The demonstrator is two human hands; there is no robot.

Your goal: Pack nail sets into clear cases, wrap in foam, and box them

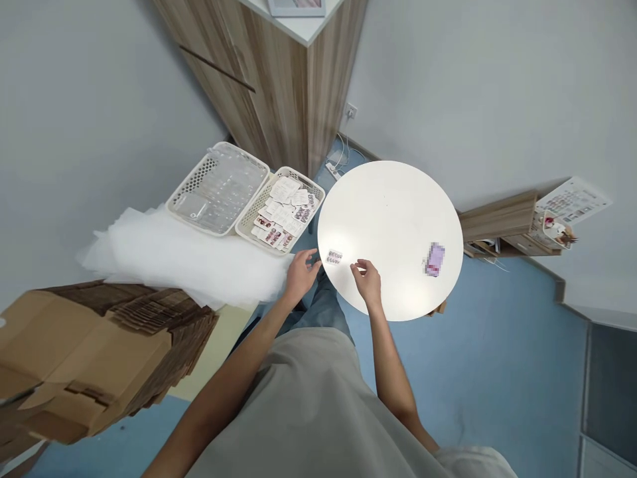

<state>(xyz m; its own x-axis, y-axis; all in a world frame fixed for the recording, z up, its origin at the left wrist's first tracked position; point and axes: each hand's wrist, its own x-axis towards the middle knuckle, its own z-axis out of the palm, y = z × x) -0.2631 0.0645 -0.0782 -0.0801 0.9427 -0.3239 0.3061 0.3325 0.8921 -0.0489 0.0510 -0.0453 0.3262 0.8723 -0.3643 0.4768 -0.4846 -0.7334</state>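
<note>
A small flat clear pack (334, 257) with two rows of dark little pieces lies near the left edge of the white round table (393, 199). To its left my left hand (301, 273) hovers by the table rim, fingers apart and holding nothing. On the other side of the pack, over the table, is my right hand (367, 281), its fingers curled in towards the thumb. Whatever that pinch may hold is too small to make out. Neither hand visibly touches the pack.
A white basket (318, 188) of printed cards stands left of the table, beside another basket (172, 199) of clear plastic cases. White foam sheets (149, 249) and stacked cardboard boxes (129, 352) are further left. A blurred purple object (434, 259) lies on the table's right.
</note>
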